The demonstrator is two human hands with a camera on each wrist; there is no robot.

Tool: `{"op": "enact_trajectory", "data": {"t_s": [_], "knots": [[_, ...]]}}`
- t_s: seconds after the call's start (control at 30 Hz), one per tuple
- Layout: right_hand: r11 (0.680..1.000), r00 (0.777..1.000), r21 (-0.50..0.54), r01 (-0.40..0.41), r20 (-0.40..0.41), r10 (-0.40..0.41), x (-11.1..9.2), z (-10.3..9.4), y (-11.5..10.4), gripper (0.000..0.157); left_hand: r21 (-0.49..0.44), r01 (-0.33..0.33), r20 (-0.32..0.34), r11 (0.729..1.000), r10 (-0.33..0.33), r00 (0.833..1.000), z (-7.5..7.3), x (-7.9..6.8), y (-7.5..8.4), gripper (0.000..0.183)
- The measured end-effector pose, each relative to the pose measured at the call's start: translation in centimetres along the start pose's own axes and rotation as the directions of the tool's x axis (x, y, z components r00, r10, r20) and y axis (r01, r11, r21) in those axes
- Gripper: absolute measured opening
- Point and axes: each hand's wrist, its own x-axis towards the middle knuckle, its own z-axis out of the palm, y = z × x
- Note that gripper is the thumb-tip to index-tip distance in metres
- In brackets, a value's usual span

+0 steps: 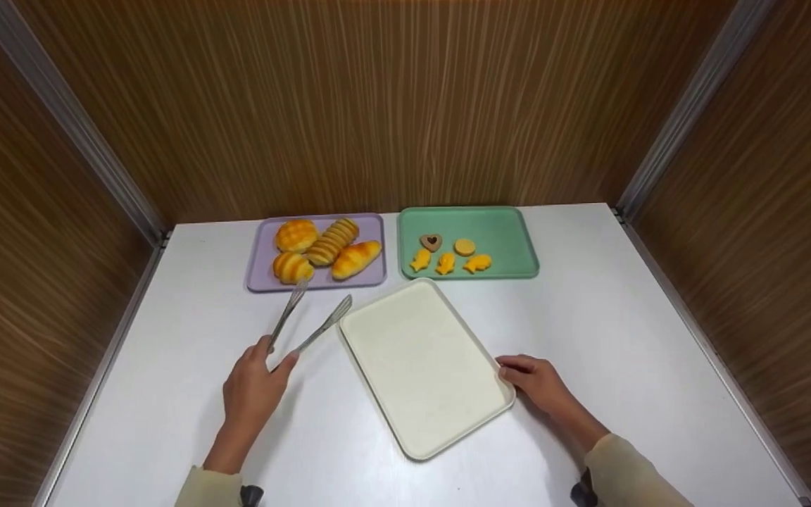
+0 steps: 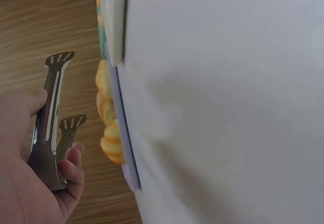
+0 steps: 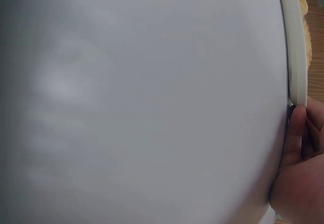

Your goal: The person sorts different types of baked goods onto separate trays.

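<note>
My left hand (image 1: 254, 387) grips metal serving tongs (image 1: 336, 315), thumb on one arm and fingers on the other, as the left wrist view also shows. The tong arms stand apart with nothing between them. One slotted tip overlaps the front edge of the purple tray (image 1: 259, 246), near a small striped bread roll (image 1: 293, 268). My right hand (image 1: 543, 387) pinches the right edge of a bare cream tray (image 1: 423, 366), close to its near corner. In the right wrist view, the thumb lies against that tray's rim (image 3: 297, 51). The cream tray sits turned at an angle.
Also on the purple tray lie a round bun (image 1: 296, 235), a long striped loaf (image 1: 333, 241) and a croissant-like bread (image 1: 357, 260). A green tray (image 1: 497, 229) carries a heart cookie (image 1: 431, 242), a round cookie (image 1: 464, 246) and fish-shaped cookies (image 1: 478, 263). Wood-grain panels (image 1: 405, 105) enclose the white table.
</note>
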Motion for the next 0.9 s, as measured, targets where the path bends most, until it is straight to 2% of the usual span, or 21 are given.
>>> {"op": "enact_trajectory", "data": {"t_s": [0.23,0.57,0.8,0.9], "knots": [[1.0,1.0,0.013,-0.007,0.012,0.006,0.1,-0.1,0.0,0.038,0.019,0.058,0.019,0.998,-0.058,0.998,0.1,-0.6,-1.9,0.062],[1.0,1.0,0.012,-0.015,0.018,0.015,0.0,-0.2,-0.2,0.04,0.043,0.119,0.03,0.992,-0.121,0.992,0.2,-0.5,-3.3,0.065],[1.0,1.0,0.004,-0.018,0.014,0.018,0.1,0.0,0.0,0.038,0.075,0.111,0.04,0.991,-0.114,0.993,0.3,-0.7,-3.3,0.068],[1.0,1.0,-0.005,-0.008,0.011,0.008,-0.4,0.0,-1.3,0.037,0.09,0.102,0.029,0.991,-0.106,0.994,0.5,-0.6,-3.3,0.066]]}}
